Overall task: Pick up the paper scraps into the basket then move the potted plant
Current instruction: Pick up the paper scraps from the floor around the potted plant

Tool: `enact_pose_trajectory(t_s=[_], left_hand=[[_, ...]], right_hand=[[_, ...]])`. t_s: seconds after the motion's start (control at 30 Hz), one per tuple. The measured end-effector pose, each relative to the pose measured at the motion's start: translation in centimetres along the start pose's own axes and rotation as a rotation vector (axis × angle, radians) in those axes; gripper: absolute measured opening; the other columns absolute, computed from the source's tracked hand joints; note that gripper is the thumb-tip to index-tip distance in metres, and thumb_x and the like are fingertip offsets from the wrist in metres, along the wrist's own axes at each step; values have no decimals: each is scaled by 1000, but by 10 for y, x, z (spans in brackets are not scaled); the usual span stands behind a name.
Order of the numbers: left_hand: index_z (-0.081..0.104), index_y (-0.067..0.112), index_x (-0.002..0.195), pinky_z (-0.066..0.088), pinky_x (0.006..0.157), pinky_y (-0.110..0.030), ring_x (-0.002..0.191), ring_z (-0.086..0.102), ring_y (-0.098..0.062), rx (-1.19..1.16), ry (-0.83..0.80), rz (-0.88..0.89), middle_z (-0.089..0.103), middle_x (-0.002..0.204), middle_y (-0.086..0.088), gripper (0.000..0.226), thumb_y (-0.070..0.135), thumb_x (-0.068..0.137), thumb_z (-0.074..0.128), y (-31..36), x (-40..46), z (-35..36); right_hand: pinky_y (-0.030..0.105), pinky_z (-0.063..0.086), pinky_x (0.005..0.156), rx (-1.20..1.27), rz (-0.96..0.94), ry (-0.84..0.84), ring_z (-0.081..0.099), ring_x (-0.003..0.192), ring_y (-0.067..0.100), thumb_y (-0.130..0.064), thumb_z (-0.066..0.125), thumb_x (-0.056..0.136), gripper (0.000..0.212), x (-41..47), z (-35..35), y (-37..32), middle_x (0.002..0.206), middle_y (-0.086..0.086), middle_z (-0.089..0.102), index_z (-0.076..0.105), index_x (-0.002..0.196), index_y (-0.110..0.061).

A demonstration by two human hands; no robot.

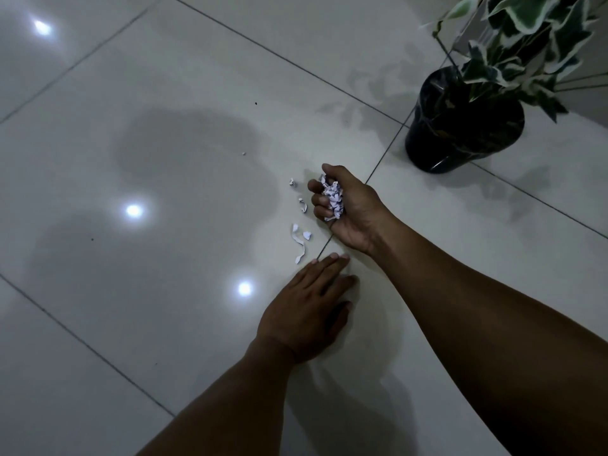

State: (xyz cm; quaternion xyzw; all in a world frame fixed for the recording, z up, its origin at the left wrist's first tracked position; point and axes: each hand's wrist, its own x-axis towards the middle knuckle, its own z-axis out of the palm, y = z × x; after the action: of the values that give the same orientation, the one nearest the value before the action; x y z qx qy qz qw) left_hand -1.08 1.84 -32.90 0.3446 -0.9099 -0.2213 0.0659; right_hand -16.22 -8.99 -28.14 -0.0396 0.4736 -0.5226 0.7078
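Observation:
My right hand (350, 209) is turned palm up just above the floor, its fingers curled round a wad of white paper scraps (333, 199). Several loose scraps (298, 240) lie on the tile just left of it, including a long curled strip. One tiny bit (243, 153) sits farther off to the upper left. My left hand (312, 307) rests flat on the floor, fingers straight, its tips close below the loose scraps. The potted plant (460, 126), a glossy black pot with green-and-white leaves, stands at the upper right. No basket is in view.
The floor (148, 159) is glossy pale tile with dark grout lines and bright light reflections. The plant's leaves spread over the top right corner. A wall edge shows behind the plant.

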Motion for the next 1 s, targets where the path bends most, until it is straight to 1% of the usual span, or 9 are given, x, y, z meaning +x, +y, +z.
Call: enact_pose_trajectory(t_s=[0.1,0.27,0.33,0.47,0.6,0.73,0.8,0.87,1.0], left_hand=[[48,26,146,9,122,-26,152,22,-15,-10,-4,0,32,162,1,48,45,102,41,-1,0,1],[48,26,146,2,119,-27,150,19,-11,32,-5,-7,34,161,1,49,46,101,40,-1,0,1],[48,26,146,2,119,-28,150,19,-13,21,-8,-7,32,161,1,49,45,101,40,-1,0,1],[53,26,142,8,118,-31,148,27,-16,74,17,-2,40,157,0,48,45,99,44,-1,0,1],[50,24,144,11,117,-33,145,36,-20,92,18,6,45,154,-2,50,45,100,44,-2,-1,4],[54,22,141,14,115,-34,140,45,-22,135,51,24,54,147,-3,49,45,97,48,-3,-2,5],[54,22,141,15,115,-34,141,43,-22,130,65,30,53,147,-3,49,44,98,46,-3,-2,4],[53,23,142,12,117,-34,143,38,-20,116,69,20,49,150,-2,48,44,99,44,-3,-2,3],[47,26,147,3,120,-30,151,21,-16,40,33,23,32,162,0,49,44,102,41,-5,-1,5]], right_hand=[[20,22,37,-45,-27,27,40,40,10,-17,55,98,18,4,3,2,72,5,60,51,80,-13],[19,22,39,-228,-84,56,35,41,9,-29,55,102,27,9,12,3,57,-2,39,43,82,-15],[20,31,42,-481,-164,131,41,45,11,-30,48,104,23,13,17,3,61,-2,46,54,93,-11],[28,45,71,-1211,-441,236,61,81,15,-21,47,99,13,21,23,8,87,-10,62,59,98,-15],[30,38,65,-1632,-475,155,57,83,23,-4,43,94,16,23,30,16,107,-5,67,41,106,-14],[34,37,61,-1949,-498,188,60,80,32,-3,44,92,17,31,39,24,103,11,66,40,106,-12],[35,41,66,-1912,-461,222,62,90,33,-6,46,94,14,33,40,22,105,12,64,47,108,-7],[30,41,73,-1677,-400,223,59,94,24,-14,45,99,15,30,38,15,108,3,61,53,111,-8],[25,40,59,-1090,-277,195,55,60,15,-28,41,104,23,18,28,1,82,1,66,52,87,-16]])
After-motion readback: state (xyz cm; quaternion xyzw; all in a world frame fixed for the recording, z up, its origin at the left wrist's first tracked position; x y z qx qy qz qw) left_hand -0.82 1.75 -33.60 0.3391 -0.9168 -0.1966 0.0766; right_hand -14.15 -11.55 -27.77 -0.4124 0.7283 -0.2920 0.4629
